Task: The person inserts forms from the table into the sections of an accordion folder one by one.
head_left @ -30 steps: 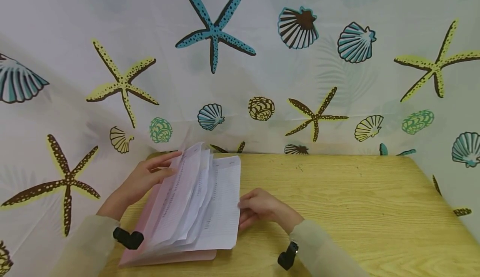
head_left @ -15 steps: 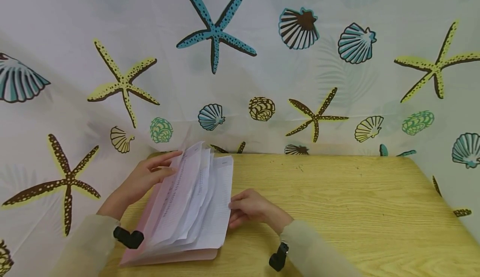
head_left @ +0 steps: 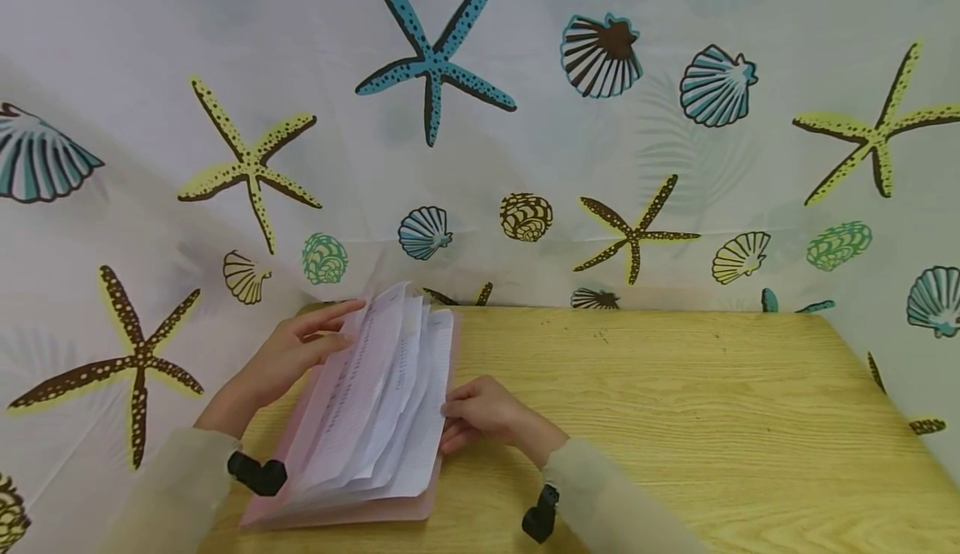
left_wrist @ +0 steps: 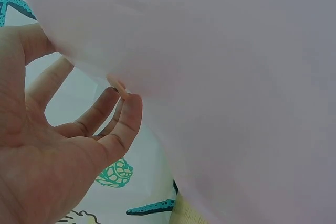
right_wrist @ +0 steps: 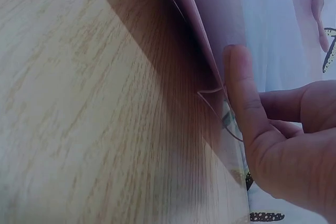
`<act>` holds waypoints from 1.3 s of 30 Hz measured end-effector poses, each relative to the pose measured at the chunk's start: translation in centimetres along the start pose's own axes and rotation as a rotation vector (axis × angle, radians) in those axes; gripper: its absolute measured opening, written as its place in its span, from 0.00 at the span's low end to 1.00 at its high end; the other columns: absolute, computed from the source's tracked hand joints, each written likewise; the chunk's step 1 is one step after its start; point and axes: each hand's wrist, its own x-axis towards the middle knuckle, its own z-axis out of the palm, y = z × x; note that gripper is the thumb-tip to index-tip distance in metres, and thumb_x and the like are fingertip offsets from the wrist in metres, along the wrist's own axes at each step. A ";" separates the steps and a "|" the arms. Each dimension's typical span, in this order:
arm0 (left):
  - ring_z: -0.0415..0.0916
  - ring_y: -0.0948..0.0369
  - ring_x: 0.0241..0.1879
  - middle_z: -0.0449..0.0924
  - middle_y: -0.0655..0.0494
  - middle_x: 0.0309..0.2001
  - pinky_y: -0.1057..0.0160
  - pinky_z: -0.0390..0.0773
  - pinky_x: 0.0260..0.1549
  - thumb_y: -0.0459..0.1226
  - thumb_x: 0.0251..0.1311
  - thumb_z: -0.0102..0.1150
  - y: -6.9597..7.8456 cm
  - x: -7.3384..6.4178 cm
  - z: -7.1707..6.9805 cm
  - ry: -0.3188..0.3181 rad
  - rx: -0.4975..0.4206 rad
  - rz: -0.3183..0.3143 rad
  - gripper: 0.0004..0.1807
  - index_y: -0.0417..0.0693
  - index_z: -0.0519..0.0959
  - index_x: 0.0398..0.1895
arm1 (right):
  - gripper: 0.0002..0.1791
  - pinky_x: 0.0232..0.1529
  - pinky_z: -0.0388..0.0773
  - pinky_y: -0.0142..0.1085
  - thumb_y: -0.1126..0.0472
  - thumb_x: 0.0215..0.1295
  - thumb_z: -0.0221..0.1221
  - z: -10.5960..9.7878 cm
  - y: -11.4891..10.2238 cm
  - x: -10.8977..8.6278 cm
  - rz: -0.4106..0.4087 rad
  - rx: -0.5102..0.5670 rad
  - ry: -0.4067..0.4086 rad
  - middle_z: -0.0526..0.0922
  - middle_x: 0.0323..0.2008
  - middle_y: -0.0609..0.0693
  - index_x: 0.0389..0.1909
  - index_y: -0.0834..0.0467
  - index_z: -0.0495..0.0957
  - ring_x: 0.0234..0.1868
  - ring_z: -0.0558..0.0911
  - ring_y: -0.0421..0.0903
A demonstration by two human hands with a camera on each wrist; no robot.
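Note:
A pink display book [head_left: 420, 511] with clear pockets stands partly open on the table's left side. Printed white sheets [head_left: 375, 421] fan out inside it. At its upper left, my left hand [head_left: 288, 354] holds the raised pink cover and leaves by their edge; in the left wrist view, some fingertips pass behind the pinkish sheet [left_wrist: 220, 93]. My right hand [head_left: 483, 412] pinches the right edge of a pocket page, thumb above and fingers below. Close up, the right wrist view shows the right hand [right_wrist: 278, 145] against the pink edge [right_wrist: 194, 19], beside a curled clear pocket edge.
The wood-grain table [head_left: 637, 421] extends to the right of the display book. A white curtain [head_left: 487, 146] printed with starfish and shells hangs at the back and along both sides. Both wrists wear black cameras.
My right hand has moved left, drawing the page's right edge inward and lifting it. A strip of pink back cover shows beside it now. The left hand stays nearly still.

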 end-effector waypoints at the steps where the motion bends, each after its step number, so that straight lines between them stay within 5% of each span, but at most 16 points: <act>1: 0.72 0.39 0.68 0.63 0.43 0.78 0.45 0.79 0.61 0.45 0.77 0.57 0.0 0.0 0.0 -0.002 -0.005 0.005 0.32 0.59 0.64 0.82 | 0.16 0.36 0.90 0.43 0.72 0.77 0.53 0.1 0.0 0.0 -0.002 0.002 0.005 0.89 0.36 0.70 0.59 0.76 0.79 0.23 0.87 0.43; 9: 0.72 0.39 0.67 0.65 0.41 0.76 0.54 0.81 0.57 0.43 0.78 0.56 0.1 0.2 0.0 -0.015 -0.019 0.038 0.31 0.56 0.65 0.81 | 0.15 0.37 0.90 0.43 0.72 0.76 0.54 0.8 -0.4 0.4 0.000 0.015 0.035 0.89 0.30 0.63 0.57 0.75 0.80 0.23 0.88 0.44; 23: 0.71 0.39 0.67 0.64 0.41 0.77 0.55 0.79 0.55 0.43 0.78 0.55 -0.1 0.3 0.0 -0.016 -0.015 0.022 0.30 0.57 0.66 0.81 | 0.13 0.27 0.87 0.37 0.71 0.76 0.54 2.0 -0.5 0.9 -0.008 -0.015 0.060 0.85 0.23 0.54 0.52 0.72 0.83 0.20 0.86 0.43; 39: 0.73 0.43 0.65 0.63 0.44 0.78 0.55 0.78 0.54 0.42 0.78 0.56 0.0 0.0 0.4 -0.017 -0.013 0.036 0.30 0.56 0.66 0.81 | 0.12 0.30 0.89 0.42 0.69 0.77 0.55 1.3 -0.9 0.4 -0.010 -0.056 0.098 0.86 0.26 0.56 0.51 0.71 0.83 0.22 0.86 0.44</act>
